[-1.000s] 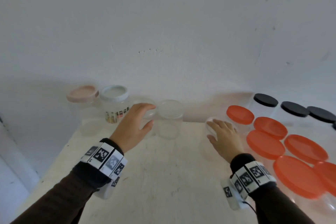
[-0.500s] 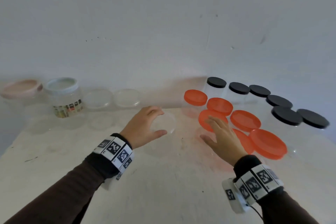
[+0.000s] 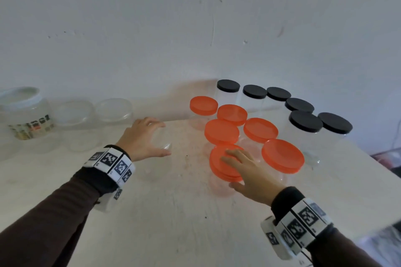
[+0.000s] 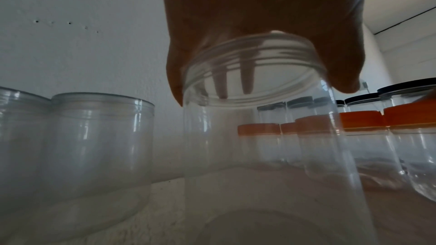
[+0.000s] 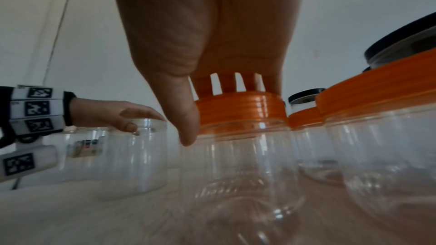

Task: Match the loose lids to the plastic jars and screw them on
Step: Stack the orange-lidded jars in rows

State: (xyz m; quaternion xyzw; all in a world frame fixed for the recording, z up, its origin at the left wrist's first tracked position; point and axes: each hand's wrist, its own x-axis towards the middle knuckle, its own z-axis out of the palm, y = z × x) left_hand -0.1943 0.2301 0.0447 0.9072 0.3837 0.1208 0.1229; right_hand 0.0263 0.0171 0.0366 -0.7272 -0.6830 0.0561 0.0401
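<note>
Your left hand (image 3: pixel 141 137) grips the rim of an open clear jar (image 4: pixel 264 137) standing on the table (image 3: pixel 173 223). Your right hand (image 3: pixel 251 171) lies flat, fingers spread, on an orange lid (image 3: pixel 219 167). The label on the far-left jar (image 3: pixel 28 115) is unreadable.

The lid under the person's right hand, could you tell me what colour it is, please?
Orange. The lid under the right hand shows best in the head view.

Head camera looked down from above, hands low in frame. Each wrist camera sat low and close under its palm. All three shared the orange-lidded clear plastic jars (image 3: pixel 221 134) (image 4: pixel 258 129) (image 5: pixel 240 111).
</note>
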